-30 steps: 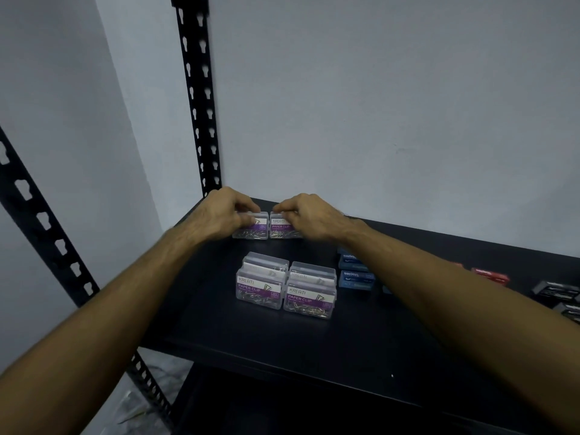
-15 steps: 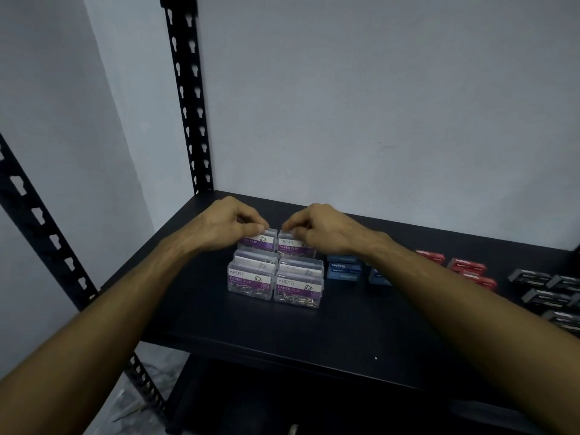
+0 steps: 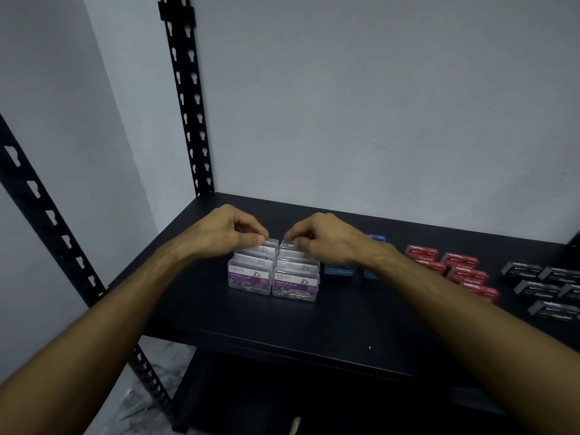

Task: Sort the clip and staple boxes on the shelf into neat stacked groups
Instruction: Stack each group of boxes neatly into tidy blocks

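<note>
Clear paper clip boxes with purple labels stand in two columns on the black shelf. The front left box and front right box face me. My left hand pinches the top of the rear left clip box. Beside it, my right hand pinches the rear right clip box. Both rear boxes sit close behind the front rows. Blue staple boxes lie to the right, partly hidden by my right forearm.
Red staple boxes and dark grey staple boxes lie farther right on the shelf. A perforated black upright rises at the back left corner and another at the front left. The grey wall is close behind.
Both hands have drawn the two rear clip boxes toward me, from the back of the shelf up against the front clip boxes. The view has shifted right, showing more staple boxes.
</note>
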